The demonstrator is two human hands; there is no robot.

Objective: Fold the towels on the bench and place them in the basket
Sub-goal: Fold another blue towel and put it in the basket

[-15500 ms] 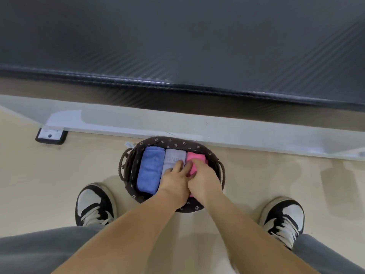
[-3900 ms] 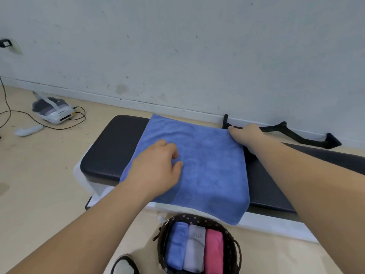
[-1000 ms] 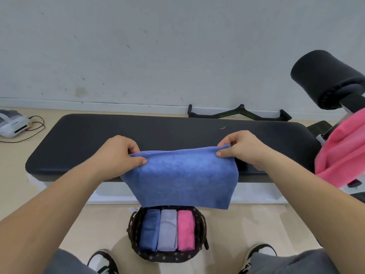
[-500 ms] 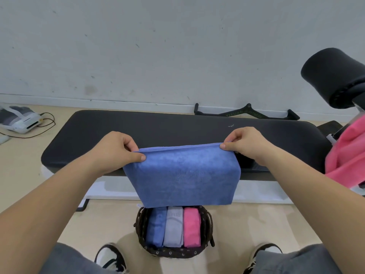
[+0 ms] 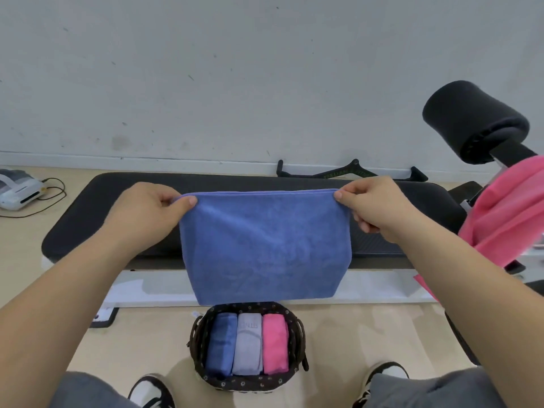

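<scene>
- Between the 2 hands a blue towel (image 5: 265, 248) hangs in the air, doubled over so that its layers meet along the top edge
- The left hand (image 5: 147, 213) pinches the top left corner between thumb and curled fingers
- The right hand (image 5: 379, 207) pinches the top right corner the same way; the hands are well apart, and the top edge runs taut and level from one to the other
- Behind the hands lies the black bench (image 5: 76, 231); the towel hangs in front of its near edge, and I cannot tell whether it touches
- Below the hands, on the floor between the left shoe (image 5: 153, 390) and the right shoe (image 5: 382, 375), stands the dark basket (image 5: 250, 384), directly under the towel's lower edge
- In the basket 3 folded towels lie side by side, touching: a blue roll (image 5: 220, 343), a grey roll (image 5: 248, 343) and a pink roll (image 5: 275, 343)
- Right of the right hand a loose pink towel (image 5: 506, 213) drapes down, below a black foam roller (image 5: 471, 125)
- Beyond the right hand a black handle bar (image 5: 347, 172) lies by the wall
- Far left of the left hand a white device (image 5: 17, 187) with a cable sits on the floor
</scene>
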